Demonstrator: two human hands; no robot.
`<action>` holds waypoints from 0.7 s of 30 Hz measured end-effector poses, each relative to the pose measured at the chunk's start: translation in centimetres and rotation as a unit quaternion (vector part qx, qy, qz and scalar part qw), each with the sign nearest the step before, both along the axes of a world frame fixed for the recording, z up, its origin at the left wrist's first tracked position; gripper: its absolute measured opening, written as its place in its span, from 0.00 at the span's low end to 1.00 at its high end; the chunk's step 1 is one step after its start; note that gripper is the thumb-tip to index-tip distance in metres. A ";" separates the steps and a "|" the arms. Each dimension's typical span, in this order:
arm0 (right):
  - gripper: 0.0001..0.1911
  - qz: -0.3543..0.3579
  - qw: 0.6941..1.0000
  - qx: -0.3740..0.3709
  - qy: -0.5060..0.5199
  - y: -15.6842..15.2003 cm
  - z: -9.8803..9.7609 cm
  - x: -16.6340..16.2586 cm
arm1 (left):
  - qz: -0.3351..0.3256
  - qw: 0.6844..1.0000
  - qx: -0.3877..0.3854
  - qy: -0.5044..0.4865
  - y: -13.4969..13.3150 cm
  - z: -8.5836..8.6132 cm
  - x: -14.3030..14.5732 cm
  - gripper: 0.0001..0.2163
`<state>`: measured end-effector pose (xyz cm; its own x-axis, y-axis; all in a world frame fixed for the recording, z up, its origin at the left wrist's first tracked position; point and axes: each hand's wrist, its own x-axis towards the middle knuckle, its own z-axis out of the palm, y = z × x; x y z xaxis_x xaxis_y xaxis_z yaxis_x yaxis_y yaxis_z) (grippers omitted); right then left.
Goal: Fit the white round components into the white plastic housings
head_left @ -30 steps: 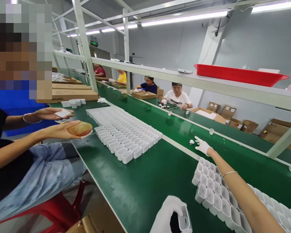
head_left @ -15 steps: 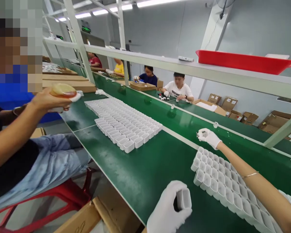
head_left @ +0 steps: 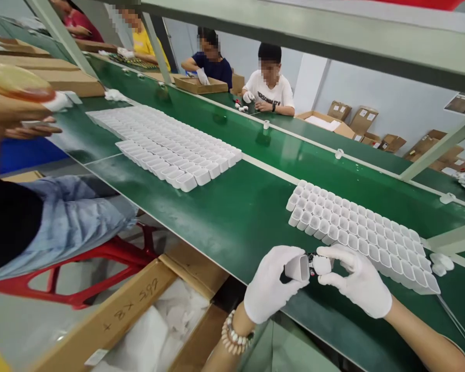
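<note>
My left hand (head_left: 269, 284), in a white glove, grips a white plastic housing (head_left: 298, 268) with its open end turned to the right. Pinched between the gloved fingers of my right hand (head_left: 358, 281) is a small white part with dark electronics (head_left: 321, 265). Its dark side faces the housing's opening, very close to the rim; whether they touch I cannot tell. Just beyond my right hand stand rows of white housings (head_left: 352, 222) packed side by side, open ends up.
Another block of white housings (head_left: 174, 150) covers the green table's left part. A co-worker's hand (head_left: 27, 124) holds an amber roll of tape (head_left: 19, 85) at left. An open cardboard box (head_left: 132, 305) stands below the table edge. Thin metal rods (head_left: 455, 318) lie at right.
My right hand has come back from beyond the housing rows to my left hand, bringing the small part to the housing. The view has tilted down.
</note>
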<state>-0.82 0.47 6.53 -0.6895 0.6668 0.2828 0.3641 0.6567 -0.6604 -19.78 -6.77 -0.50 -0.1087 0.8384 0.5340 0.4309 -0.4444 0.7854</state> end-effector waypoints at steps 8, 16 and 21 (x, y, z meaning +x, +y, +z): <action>0.14 0.045 0.988 0.151 0.000 0.2 -0.8 0.0 | 0.010 0.999 -0.007 0.033 0.0 0.2 -0.1 0.21; 0.13 0.038 0.988 0.151 -0.019 0.0 -1.0 -0.3 | 0.009 0.999 0.011 0.044 0.0 0.0 0.0 0.22; 0.15 0.021 0.981 0.187 -0.039 -0.6 -1.4 -0.2 | 0.009 0.999 0.028 0.044 0.1 0.0 -0.1 0.22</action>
<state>-1.06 -0.15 5.12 -0.7435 0.4973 0.4470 0.3717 0.8631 -0.3420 -19.85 -6.63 -0.48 -0.0739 0.8048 0.5890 0.5062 -0.4786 0.7174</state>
